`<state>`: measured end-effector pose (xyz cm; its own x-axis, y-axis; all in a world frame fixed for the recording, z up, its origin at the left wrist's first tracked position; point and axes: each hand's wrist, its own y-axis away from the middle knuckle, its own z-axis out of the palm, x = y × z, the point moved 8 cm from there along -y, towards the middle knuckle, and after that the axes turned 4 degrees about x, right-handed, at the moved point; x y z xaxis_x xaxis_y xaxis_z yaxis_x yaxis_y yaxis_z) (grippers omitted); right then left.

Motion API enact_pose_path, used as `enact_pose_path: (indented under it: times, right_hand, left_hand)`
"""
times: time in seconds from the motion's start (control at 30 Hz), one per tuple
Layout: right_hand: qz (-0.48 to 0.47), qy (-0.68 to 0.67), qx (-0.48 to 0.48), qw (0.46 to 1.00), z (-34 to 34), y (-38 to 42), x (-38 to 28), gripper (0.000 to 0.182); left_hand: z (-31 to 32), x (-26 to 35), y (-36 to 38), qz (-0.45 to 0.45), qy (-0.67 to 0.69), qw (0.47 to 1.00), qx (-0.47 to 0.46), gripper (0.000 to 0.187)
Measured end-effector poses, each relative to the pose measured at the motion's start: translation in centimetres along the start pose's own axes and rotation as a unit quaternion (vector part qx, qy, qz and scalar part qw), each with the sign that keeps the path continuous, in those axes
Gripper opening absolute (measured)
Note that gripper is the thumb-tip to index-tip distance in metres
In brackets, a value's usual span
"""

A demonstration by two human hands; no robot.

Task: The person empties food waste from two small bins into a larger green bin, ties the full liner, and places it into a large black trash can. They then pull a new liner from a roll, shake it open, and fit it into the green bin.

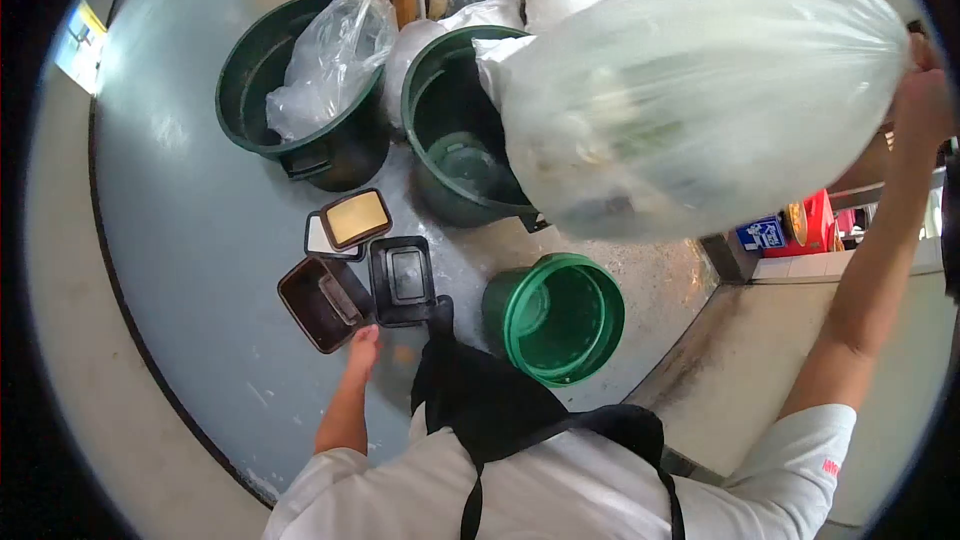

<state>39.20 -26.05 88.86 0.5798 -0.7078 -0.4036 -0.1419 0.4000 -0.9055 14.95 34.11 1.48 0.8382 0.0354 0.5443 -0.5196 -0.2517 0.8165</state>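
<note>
The left hand [362,348] hangs down near the floor with its fingers loose, holding nothing, just beside a brown container [318,302]. Next to it lie a black container [402,278] and a small green bucket [558,317]. Further away, the right hand [922,90] grips a big clear plastic bag [700,100], lifted over a dark green bin [455,140].
</note>
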Motion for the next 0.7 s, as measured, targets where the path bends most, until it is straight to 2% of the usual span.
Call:
enact_pose_path:
  times: [0.07,0.13,0.17,0.2,0.23,0.27,0.3,0.37,0.4,0.43,0.47,0.5,0.53,0.6,0.63,0.7]
  right_hand:
    - [0.104,-0.025,0.0,0.994,3.0,6.8,2.1,0.024]
    - [0.22,-0.114,-0.083,0.965,6.0,12.6,6.3,0.027]
    - [0.275,-0.084,-0.067,0.955,7.6,16.2,7.7,0.028]
    - [0.312,-0.09,-0.094,0.941,8.8,19.5,10.3,0.027]
    - [0.382,-0.17,-0.154,0.895,10.0,23.0,14.5,0.018]
    - [0.432,-0.171,-0.152,0.872,11.1,27.1,16.6,0.026]
    - [0.451,-0.031,-0.166,0.876,11.7,31.1,17.8,0.027]
    - [0.445,0.069,-0.233,0.862,13.6,37.9,19.3,0.047]
    - [0.455,0.175,-0.295,0.822,13.9,41.2,22.2,0.052]
    - [0.478,0.107,-0.268,0.83,14.8,45.2,25.4,0.053]
    - [0.494,0.162,-0.305,0.798,15.1,48.7,26.8,0.053]
    - [0.51,0.12,-0.288,0.802,15.2,53.2,30.1,0.056]
    - [0.507,0.156,-0.324,0.784,14.8,57.4,31.0,0.055]
    - [0.424,0.245,-0.476,0.73,13.4,66.5,34.0,0.042]
    - [0.407,0.217,-0.475,0.749,11.8,71.6,35.4,0.042]
    - [0.344,0.304,-0.445,0.769,8.4,76.9,37.5,0.038]
  left_hand:
    - [0.2,0.1,-0.4,-0.003,0.008,1.0,-0.011,0.039]
    - [0.3,-1.4,-0.9,-0.017,0.003,0.999,-0.031,0.042]
    - [-0.2,-2.2,-0.7,-0.024,0.016,0.999,-0.019,0.041]
    - [-1.0,-3.3,0.0,-0.032,0.027,0.999,-0.007,0.039]
    - [-1.8,-4.2,0.7,-0.039,0.039,0.998,0.006,0.038]
    - [-3.0,-5.2,1.5,-0.063,0.04,0.997,0.029,0.039]
    - [-4.3,-6.7,2.3,-0.089,0.04,0.994,0.053,0.04]
    - [-7.4,-10.2,3.4,-0.123,0.057,0.989,0.066,0.044]
    - [-9.0,-11.8,4.2,-0.14,0.069,0.984,0.081,0.044]
    - [-10.6,-13.2,5.2,-0.158,0.081,0.98,0.095,0.044]
    - [-11.9,-14.2,6.0,-0.174,0.094,0.974,0.109,0.044]
    - [-12.9,-15.0,7.1,-0.186,0.093,0.97,0.129,0.044]
    - [-13.6,-14.9,8.6,-0.197,0.093,0.964,0.15,0.044]
    - [-14.3,-16.3,9.8,-0.21,0.108,0.957,0.17,0.044]
    - [-14.4,-17.1,10.3,-0.213,0.119,0.955,0.17,0.045]
    - [-14.5,-18.0,11.2,-0.227,0.111,0.954,0.163,0.046]
